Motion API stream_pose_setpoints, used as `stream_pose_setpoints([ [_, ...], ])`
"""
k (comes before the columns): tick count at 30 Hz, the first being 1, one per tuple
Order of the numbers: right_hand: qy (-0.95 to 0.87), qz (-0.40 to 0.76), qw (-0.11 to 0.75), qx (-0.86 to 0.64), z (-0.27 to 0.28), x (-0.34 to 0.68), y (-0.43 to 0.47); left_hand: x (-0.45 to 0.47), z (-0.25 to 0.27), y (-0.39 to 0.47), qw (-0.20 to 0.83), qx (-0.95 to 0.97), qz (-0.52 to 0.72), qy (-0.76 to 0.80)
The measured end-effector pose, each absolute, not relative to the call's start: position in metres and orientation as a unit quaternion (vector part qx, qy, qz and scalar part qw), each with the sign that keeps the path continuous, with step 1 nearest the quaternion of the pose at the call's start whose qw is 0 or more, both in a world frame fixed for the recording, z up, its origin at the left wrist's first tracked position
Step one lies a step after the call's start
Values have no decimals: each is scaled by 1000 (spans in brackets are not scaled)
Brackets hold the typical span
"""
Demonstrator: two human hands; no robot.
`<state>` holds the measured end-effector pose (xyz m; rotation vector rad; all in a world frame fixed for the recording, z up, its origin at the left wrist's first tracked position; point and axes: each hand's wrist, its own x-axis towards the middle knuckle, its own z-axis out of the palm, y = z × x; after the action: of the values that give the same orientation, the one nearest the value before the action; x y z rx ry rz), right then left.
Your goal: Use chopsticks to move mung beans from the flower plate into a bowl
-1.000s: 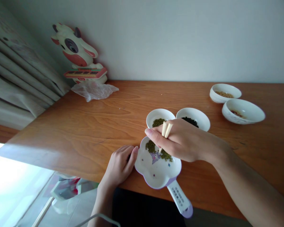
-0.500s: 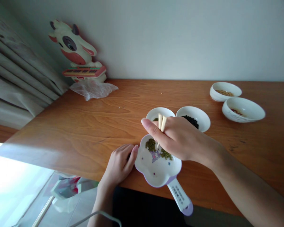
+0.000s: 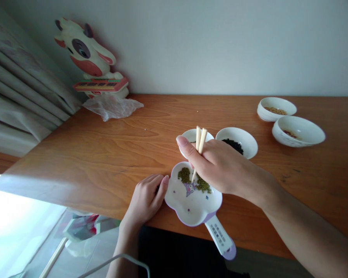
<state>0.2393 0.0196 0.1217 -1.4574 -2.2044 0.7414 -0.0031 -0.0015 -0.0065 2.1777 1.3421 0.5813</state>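
Note:
Wooden chopsticks [image 3: 201, 143] are gripped in my right hand [image 3: 224, 166], their tips down among green mung beans [image 3: 203, 184] in a flower-shaped white dish [image 3: 188, 217]. The dish has a purple rim, a cartoon print and a long handle [image 3: 220, 236] that reaches past the table edge. My left hand [image 3: 147, 197] rests on the table with its fingers curled, the thumb touching the dish's left side. Whether it holds anything is hidden. Behind my right hand stand a white bowl [image 3: 189, 135], partly covered by it, and a white bowl of black beans [image 3: 232, 146].
At the back right are a bowl with tan grains [image 3: 275, 110] and a bowl with brownish-red bits [image 3: 291, 133]. A toy cow with a keyboard [image 3: 101, 83] and a crumpled plastic bag [image 3: 113, 108] lie at the back left. A grey cable [image 3: 124, 256] crosses my left forearm.
The whole view has shifted slightly. My right hand and the chopsticks have tilted a little, with the tips still at the mung beans. The dish and my left hand keep their places.

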Motion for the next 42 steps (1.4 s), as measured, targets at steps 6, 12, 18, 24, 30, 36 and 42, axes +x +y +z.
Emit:
stream_pose_setpoints([
  [6,-825,202,192,-493,107,243,21,-3,-7,-2,263,799,212,498],
  [12,-840,162,168,-490,99,244,21,-3,-8,-2,267,798,212,497],
  [18,-846,141,127,-498,98,245,20,-3,-8,-1,264,798,212,498],
  [24,-840,153,134,-503,100,243,20,-3,-8,-1,265,798,213,497],
  [30,-796,222,175,-535,112,234,20,-3,-8,-1,262,797,217,499],
  [36,-812,197,183,-518,110,234,20,-4,-8,-2,265,796,218,499],
  [42,-783,232,214,-535,114,230,21,-4,-8,-3,266,798,221,495],
])
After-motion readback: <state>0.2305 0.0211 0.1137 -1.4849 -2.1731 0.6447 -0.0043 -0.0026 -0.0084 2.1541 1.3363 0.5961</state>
